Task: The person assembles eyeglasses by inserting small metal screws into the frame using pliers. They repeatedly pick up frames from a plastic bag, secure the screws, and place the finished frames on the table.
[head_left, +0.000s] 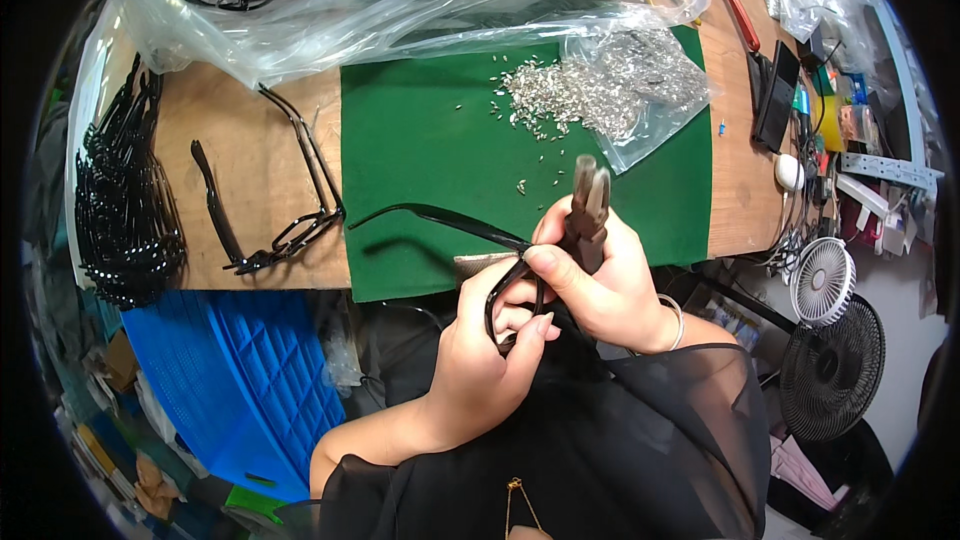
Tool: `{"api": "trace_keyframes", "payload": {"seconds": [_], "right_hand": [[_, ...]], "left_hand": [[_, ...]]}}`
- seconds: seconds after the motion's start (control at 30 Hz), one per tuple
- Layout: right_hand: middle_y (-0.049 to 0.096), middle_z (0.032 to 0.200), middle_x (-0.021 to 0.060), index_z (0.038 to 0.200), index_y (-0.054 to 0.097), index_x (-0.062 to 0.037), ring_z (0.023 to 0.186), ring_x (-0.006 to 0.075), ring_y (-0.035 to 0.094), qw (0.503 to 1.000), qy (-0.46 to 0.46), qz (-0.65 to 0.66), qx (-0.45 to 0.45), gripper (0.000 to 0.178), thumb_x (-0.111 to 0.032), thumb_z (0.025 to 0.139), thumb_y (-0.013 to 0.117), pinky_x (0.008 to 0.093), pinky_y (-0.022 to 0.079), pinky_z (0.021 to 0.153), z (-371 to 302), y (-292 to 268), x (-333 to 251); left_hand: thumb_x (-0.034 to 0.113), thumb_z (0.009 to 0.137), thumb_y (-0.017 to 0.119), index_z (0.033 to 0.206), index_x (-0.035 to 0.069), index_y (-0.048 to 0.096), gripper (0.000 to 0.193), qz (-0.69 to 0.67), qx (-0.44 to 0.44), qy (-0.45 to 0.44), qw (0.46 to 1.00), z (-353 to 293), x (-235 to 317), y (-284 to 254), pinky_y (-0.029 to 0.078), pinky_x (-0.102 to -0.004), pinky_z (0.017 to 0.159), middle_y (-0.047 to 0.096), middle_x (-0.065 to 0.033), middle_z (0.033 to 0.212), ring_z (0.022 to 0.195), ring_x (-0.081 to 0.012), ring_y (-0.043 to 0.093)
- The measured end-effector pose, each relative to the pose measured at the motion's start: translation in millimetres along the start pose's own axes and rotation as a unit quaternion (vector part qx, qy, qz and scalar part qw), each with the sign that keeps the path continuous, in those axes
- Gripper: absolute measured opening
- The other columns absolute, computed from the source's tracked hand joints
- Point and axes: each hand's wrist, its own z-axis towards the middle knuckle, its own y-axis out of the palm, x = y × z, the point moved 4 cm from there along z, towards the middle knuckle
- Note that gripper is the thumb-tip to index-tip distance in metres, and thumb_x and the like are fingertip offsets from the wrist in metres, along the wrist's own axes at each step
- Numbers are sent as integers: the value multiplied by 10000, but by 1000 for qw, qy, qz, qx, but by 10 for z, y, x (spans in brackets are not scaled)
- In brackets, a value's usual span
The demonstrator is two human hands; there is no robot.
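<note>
My left hand (470, 370) is closed around the front of a black eyeglass frame (440, 217), its fingers around the rim. One temple of that frame reaches out to the left over the green mat. My right hand (612, 290) grips a pair of pliers (588, 205), jaws pointing up and away from me. The thumb and forefinger of this hand also pinch at the frame's hinge corner, where small parts are hidden. Beyond the hands, small silvery metal pieces (540, 95) lie loose on the mat, spilling from a clear bag (645, 90) full of them.
Another black eyeglass frame (262, 260) rests on the wooden table, left of the green mat (410, 155). A heap of glossy black eyeglass parts (130, 200) sits farther left. Clear plastic sheeting (420, 5) crosses the back. A blue crate (230, 380) stands below; fans (823, 282) are at right.
</note>
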Motion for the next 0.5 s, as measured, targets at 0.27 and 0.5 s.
{"api": "trace_keyframes", "payload": {"seconds": [0.27, 0.5], "right_hand": [[497, 777, 9, 925, 439, -22, 667, 48, 478, 989, 108, 82, -55, 173, -91, 844, 576, 187, 416, 581, -1, 20, -39], [538, 742, 113, 839, 528, -22, 683, 262, 541, 912, -190, -355, -82, 231, -40, 667, 681, 307, 437, 585, -18, -140, -250]], "left_hand": [[-81, 803, 506, 1210, -42, 298, 459, -88, -49, -83, 991, -12, 66, -66, 502, -230, 682, 558, -133, 956, 778, -130, 601], [-115, 781, 519, 1171, -52, 353, 429, -132, -67, -117, 982, -134, 239, -277, 526, -276, 671, 539, -166, 1017, 823, -171, 593]]}}
